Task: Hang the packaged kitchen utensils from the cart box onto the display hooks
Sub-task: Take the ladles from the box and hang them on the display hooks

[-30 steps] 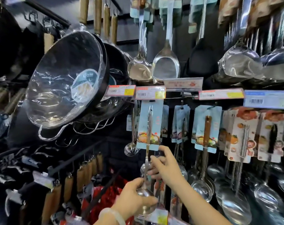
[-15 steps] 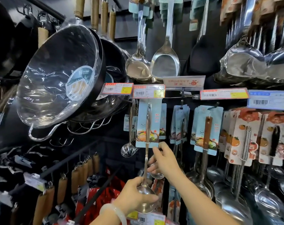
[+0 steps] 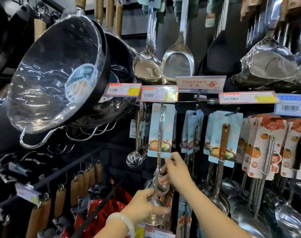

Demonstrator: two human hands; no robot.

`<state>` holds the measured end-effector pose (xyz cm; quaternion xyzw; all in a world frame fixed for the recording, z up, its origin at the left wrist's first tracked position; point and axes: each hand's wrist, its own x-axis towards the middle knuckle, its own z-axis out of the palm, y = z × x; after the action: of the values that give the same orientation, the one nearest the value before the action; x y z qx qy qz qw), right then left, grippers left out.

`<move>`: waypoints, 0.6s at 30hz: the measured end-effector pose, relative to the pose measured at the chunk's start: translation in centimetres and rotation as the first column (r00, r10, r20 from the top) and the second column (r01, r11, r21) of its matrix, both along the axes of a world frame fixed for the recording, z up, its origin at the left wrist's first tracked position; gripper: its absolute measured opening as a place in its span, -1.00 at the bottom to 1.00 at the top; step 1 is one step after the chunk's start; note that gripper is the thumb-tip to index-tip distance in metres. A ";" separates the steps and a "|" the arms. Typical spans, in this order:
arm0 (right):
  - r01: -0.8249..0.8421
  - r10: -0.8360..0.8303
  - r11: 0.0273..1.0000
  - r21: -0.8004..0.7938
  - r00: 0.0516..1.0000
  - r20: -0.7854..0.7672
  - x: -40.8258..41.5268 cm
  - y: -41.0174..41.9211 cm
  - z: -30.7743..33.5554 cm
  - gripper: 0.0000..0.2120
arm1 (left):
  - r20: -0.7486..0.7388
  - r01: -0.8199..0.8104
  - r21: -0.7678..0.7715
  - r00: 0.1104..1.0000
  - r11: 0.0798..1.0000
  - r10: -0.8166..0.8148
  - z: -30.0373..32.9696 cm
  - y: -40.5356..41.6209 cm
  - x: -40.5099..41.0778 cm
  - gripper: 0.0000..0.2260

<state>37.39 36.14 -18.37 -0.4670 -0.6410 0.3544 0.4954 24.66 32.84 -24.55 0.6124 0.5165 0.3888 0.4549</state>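
I am holding a soup ladle (image 3: 161,134) on its blue card up at the display hook (image 3: 162,105), just under the price tag (image 3: 159,93). A second ago the card sat a bit lower and crooked. Now its top hole is right up at the hook and the card hangs straight down in front of the other blue cards behind it. I think it is on the hook now, or very nearly, but the hook tip is small and I cannot tell for sure.

My left hand (image 3: 146,207) is curled around the shiny bowl of the ladle at the bottom. It has stayed there the whole time and keeps the ladle from swinging. My right hand (image 3: 176,170) has moved up a little. Its fingers now pinch the handle just under the bottom edge of the card. Both hands are on the same ladle, one above the other, close together but not touching.

What this means: this ladle is almost done. I guess the next thing is to let go slowly and see if it stays. If the hole is not fully over the hook, the ladle could slip off and drop.

To the left hang big woks wrapped in plastic (image 3: 60,74). To the right are ladles with brown wooden handles (image 3: 223,143) on their own hook. The cart box is not in view, so I cannot tell how many more are left to hang.
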 end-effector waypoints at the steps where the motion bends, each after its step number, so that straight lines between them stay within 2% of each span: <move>1: 0.009 -0.009 1.000 0.000 1.000 0.009 -0.1 0.3 0.1 -0.85 | -0.002 0.002 -0.001 1.000 1.000 -0.002 0.1 0.2 0.0 -0.71; 5: 0.028 -0.027 1.000 -0.012 0.999 0.035 -0.2 1.1 0.1 -0.87 | -0.001 0.012 -0.013 1.000 1.000 -0.012 -0.1 1.3 -0.1 -0.62; 9: 0.037 -0.036 0.999 -0.017 0.998 0.057 -0.4 1.3 0.2 -0.88 | -0.024 0.006 -0.005 1.000 1.000 -0.006 -0.4 1.9 -0.3 -0.64; 11: 0.045 -0.041 0.996 -0.073 0.998 0.056 -0.4 1.7 0.1 -0.86 | -0.091 0.017 0.014 0.996 1.000 -0.016 -0.6 2.1 -0.3 -0.47; 13: 0.054 -0.044 0.986 -0.159 0.997 0.064 -0.2 1.9 -0.3 -0.73 | -0.125 -0.030 0.057 0.992 0.998 0.037 -0.7 2.3 -0.3 -0.21; 15: 0.112 -0.084 0.977 -0.181 0.984 0.155 0.4 1.6 -0.9 -0.59 | -0.145 -0.173 0.206 0.968 0.963 0.205 -0.8 2.3 -0.3 -0.11; 17: 0.170 -0.130 0.978 -0.121 0.950 0.285 1.4 0.5 -1.7 -0.49 | -0.147 -0.289 0.433 0.912 0.854 0.383 -0.7 2.1 0.3 -0.19; 18: 0.178 -0.137 0.980 -0.089 0.928 0.346 2.0 -0.4 -2.0 -0.47 | -0.146 -0.293 0.521 0.895 0.802 0.422 -0.4 1.8 1.0 -0.25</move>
<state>39.38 35.73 -20.42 -0.5995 -0.6547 0.2656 0.3761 25.65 34.65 -24.96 0.6419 0.5627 0.5034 0.1340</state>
